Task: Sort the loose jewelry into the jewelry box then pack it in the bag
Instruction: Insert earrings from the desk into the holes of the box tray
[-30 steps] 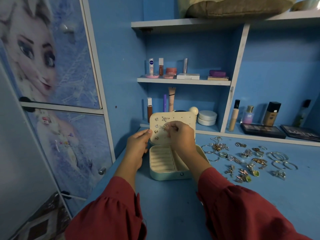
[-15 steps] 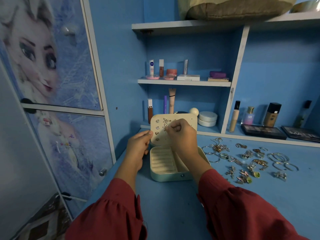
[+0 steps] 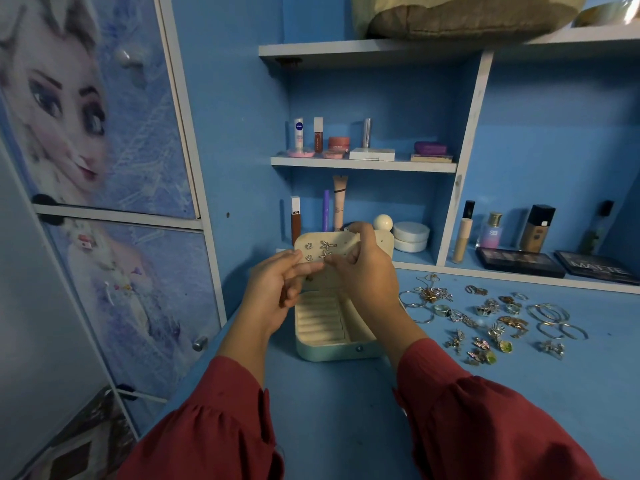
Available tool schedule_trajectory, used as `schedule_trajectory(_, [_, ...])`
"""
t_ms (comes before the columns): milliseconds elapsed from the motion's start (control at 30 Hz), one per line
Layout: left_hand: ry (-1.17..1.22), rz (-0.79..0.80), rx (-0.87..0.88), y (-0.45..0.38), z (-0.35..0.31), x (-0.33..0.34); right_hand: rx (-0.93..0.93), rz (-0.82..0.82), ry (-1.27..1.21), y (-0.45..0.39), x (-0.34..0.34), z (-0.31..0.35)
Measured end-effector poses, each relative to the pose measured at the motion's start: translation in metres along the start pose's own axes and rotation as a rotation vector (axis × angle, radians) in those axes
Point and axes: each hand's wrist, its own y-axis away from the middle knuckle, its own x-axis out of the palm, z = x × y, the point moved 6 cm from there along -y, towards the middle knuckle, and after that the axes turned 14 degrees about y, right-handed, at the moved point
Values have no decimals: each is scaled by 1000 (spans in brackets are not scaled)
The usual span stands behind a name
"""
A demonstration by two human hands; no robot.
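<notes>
cream jewelry box [image 3: 332, 327] open near desktop's left edge; left hand [image 3: 273, 292] has risen to meet right hand [image 3: 367, 271], both pinching at lid's earring panel [image 3: 322, 252], loose jewelry [image 3: 485, 317] unsorted rightward.

Dim, cool, blue-tinted light; soft shadows pool under the shelves [image 3: 363, 164] and below the sleeves [image 3: 485, 427]; wide-angle lens bows the edges; corners darken; the picture is slightly soft throughout, without glare.
</notes>
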Motion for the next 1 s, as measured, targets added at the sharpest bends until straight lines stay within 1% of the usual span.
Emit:
schedule_trajectory(167, [27, 34, -52, 2, 1, 2, -56, -6, 94, 4, -6, 2])
schedule_trajectory(300, [72, 50, -126, 4, 3, 2, -94, 1, 164, 8, -14, 5])
schedule_trajectory(500, [205, 104, -255, 8, 5, 1, -166, -40, 243, 17, -23, 6])
schedule_trajectory(600, [292, 97, -303, 8, 7, -1, -200, -43, 264, 23, -25, 5])
schedule_trajectory(700, [310, 105, -335, 8, 8, -2, -232, -17, 264, 30, -30, 4])
schedule_trajectory(833, [254, 115, -384, 10, 10, -2, -312, 34, 244, 42, -42, -1])
schedule_trajectory(1000, [234, 100, -473, 15, 16, -3, -336, 173, 170, 46, -53, -17])
